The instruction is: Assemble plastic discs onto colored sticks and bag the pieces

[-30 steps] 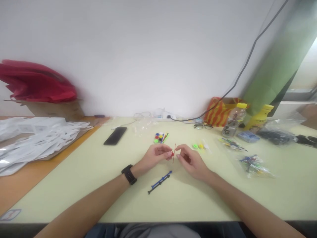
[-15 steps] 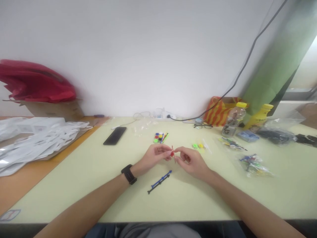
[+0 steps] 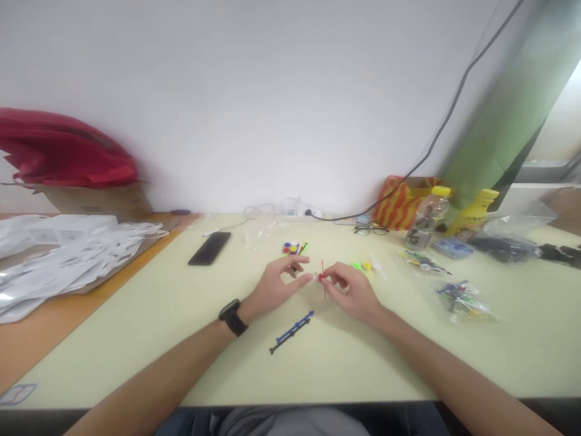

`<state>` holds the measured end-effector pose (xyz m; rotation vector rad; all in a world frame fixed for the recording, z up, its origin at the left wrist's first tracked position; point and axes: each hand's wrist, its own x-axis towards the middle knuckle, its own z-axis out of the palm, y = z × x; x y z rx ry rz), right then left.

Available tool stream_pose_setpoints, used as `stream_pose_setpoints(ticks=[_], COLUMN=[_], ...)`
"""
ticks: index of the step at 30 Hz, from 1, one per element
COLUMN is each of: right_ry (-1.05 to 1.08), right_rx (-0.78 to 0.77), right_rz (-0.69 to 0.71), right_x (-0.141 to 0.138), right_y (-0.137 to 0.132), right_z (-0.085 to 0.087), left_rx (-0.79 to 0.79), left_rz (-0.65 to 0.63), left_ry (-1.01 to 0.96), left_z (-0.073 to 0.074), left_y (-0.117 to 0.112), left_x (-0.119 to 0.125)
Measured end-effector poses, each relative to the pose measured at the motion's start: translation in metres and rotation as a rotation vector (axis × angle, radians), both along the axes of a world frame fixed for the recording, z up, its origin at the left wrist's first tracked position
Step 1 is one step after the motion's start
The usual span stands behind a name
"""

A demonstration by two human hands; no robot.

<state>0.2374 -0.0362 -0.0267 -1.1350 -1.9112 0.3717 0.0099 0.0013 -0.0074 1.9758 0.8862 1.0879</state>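
My right hand (image 3: 351,290) pinches a small red arrow-shaped plastic spinner (image 3: 323,278) at its middle, the thin arm pointing up and down. Facing it from the left is my left hand (image 3: 284,281), thumb and fingers apart, with the thumb tip close to a small pale bit beside the red piece. Whether the thumb touches that bit is hard to see. On the table below the hands lie a blue arrow (image 3: 295,328) and a black arrow (image 3: 290,336), side by side. Just behind my left hand sit several coloured discs and arrows (image 3: 294,248).
Green and yellow pieces (image 3: 365,266) lie right of centre. Farther right are bagged parts (image 3: 465,300), a clear bottle (image 3: 428,218) and a yellow bottle (image 3: 476,212). A phone (image 3: 209,249) rests at left, glasses (image 3: 371,230) at the back. White bags (image 3: 82,260) fill the far left.
My left hand has let go of the red spinner and opened, drawing slightly left. My right fingers have closed on the spinner's middle, and it has shifted slightly right.
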Motion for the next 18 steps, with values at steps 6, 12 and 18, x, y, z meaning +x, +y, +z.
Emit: stream_pose_setpoints(ticks=[6, 12, 18], right_ry=[-0.248, -0.519, -0.6], right_rx=[0.091, -0.028, -0.054], right_rz=[-0.264, -0.441, -0.477], right_x=[0.029, 0.043, 0.042], right_y=[0.023, 0.032, 0.033], right_z=[-0.002, -0.007, -0.007], left_rx=[0.341, 0.312, 0.285], left_rz=[0.378, 0.393, 0.337], left_ry=[0.3, 0.633, 0.698], left_z=[-0.003, -0.007, -0.007], left_y=[0.022, 0.018, 0.013], left_x=[-0.019, -0.021, -0.018])
